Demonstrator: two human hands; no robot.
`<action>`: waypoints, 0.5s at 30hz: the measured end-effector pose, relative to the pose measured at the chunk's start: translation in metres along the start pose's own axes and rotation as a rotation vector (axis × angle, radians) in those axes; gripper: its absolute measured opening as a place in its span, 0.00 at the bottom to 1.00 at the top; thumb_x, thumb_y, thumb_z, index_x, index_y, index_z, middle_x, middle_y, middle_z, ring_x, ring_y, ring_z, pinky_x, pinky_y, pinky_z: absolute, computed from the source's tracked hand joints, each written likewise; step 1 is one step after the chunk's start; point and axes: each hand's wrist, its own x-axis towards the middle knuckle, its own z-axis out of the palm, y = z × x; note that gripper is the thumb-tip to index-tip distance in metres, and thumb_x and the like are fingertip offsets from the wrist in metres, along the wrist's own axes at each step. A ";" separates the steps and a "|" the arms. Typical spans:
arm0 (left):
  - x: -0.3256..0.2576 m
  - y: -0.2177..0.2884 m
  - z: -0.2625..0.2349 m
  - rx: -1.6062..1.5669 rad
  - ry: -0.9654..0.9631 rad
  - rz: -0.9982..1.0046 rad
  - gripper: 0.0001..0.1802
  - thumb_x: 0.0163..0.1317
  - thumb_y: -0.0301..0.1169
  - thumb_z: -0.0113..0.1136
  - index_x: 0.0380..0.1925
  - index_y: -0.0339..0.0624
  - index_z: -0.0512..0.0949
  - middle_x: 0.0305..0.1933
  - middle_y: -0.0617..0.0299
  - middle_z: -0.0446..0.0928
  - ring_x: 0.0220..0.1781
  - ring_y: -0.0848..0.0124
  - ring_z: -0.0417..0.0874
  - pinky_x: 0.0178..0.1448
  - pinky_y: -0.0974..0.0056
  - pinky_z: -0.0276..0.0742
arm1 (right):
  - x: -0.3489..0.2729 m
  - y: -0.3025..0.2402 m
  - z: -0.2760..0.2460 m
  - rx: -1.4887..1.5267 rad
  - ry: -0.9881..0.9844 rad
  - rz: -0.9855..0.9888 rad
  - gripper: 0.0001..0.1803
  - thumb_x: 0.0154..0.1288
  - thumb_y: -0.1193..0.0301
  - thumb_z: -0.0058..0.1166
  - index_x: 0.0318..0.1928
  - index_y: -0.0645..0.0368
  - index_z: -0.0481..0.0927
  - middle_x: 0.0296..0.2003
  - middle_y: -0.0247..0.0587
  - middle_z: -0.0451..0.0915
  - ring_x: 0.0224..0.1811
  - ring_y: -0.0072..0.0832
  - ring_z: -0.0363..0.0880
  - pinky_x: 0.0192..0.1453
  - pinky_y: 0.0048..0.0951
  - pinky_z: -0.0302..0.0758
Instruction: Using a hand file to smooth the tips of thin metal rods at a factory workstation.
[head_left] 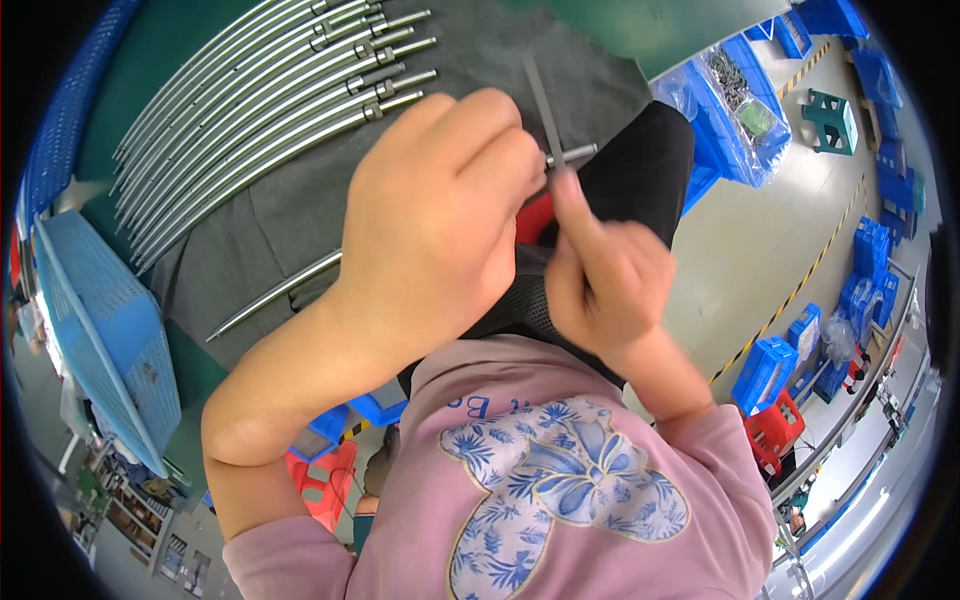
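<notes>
Rod (280, 291) clenched in the left hand (435, 205), its end crossed by a flat bar (543, 105) pinched in the right hand (615, 288): apparently filing, next needing steady bracing.

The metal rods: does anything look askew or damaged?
Nothing clearly stands out. The row of rods lies side by side, ends slightly staggered; their curve is probably the wide lens bending straight edges. One separate rod is held in the left hand. Scratches would be too small to tell.
</notes>
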 end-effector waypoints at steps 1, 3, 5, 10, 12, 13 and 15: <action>0.000 -0.001 0.001 0.000 -0.008 -0.015 0.10 0.44 0.18 0.67 0.23 0.37 0.73 0.27 0.58 0.72 0.26 0.60 0.72 0.30 0.61 0.67 | -0.009 -0.002 -0.007 0.003 -0.031 0.023 0.31 0.33 0.83 0.53 0.47 0.67 0.83 0.12 0.29 0.60 0.10 0.23 0.60 0.17 0.26 0.58; 0.003 -0.003 0.002 0.017 -0.012 -0.010 0.10 0.44 0.18 0.67 0.23 0.37 0.73 0.27 0.58 0.72 0.26 0.60 0.72 0.30 0.61 0.67 | -0.019 0.001 -0.017 -0.023 -0.157 0.053 0.32 0.33 0.83 0.53 0.48 0.67 0.82 0.12 0.29 0.61 0.10 0.23 0.61 0.17 0.26 0.59; -0.001 0.003 -0.001 0.016 -0.040 -0.009 0.10 0.44 0.18 0.66 0.23 0.37 0.73 0.27 0.58 0.72 0.26 0.60 0.72 0.30 0.62 0.67 | -0.004 -0.002 -0.010 -0.003 -0.051 -0.006 0.32 0.32 0.83 0.53 0.48 0.67 0.82 0.12 0.29 0.61 0.10 0.23 0.61 0.17 0.25 0.60; 0.001 0.001 0.000 -0.008 -0.023 -0.029 0.10 0.44 0.17 0.66 0.22 0.37 0.73 0.26 0.58 0.71 0.26 0.60 0.72 0.29 0.62 0.67 | -0.018 -0.005 -0.022 -0.003 -0.149 0.031 0.32 0.31 0.82 0.53 0.47 0.67 0.83 0.12 0.28 0.60 0.10 0.21 0.59 0.16 0.26 0.56; 0.005 -0.001 0.000 0.004 -0.016 -0.017 0.10 0.44 0.17 0.66 0.23 0.37 0.73 0.26 0.58 0.72 0.26 0.60 0.72 0.29 0.62 0.67 | -0.019 -0.004 -0.025 -0.003 -0.151 0.038 0.32 0.31 0.81 0.52 0.47 0.67 0.83 0.12 0.28 0.59 0.09 0.21 0.58 0.16 0.26 0.55; 0.003 0.001 -0.001 0.003 -0.021 -0.005 0.10 0.44 0.17 0.66 0.23 0.37 0.73 0.27 0.58 0.72 0.26 0.60 0.72 0.29 0.62 0.67 | -0.008 -0.004 -0.020 -0.010 -0.105 0.001 0.32 0.31 0.81 0.52 0.47 0.67 0.83 0.12 0.28 0.59 0.10 0.21 0.58 0.16 0.25 0.56; 0.001 0.001 -0.001 -0.016 -0.004 -0.010 0.10 0.43 0.17 0.67 0.23 0.37 0.73 0.27 0.58 0.72 0.27 0.60 0.72 0.30 0.62 0.68 | 0.009 0.000 -0.004 0.016 -0.061 0.010 0.33 0.32 0.81 0.52 0.49 0.66 0.82 0.12 0.28 0.59 0.10 0.22 0.60 0.16 0.25 0.57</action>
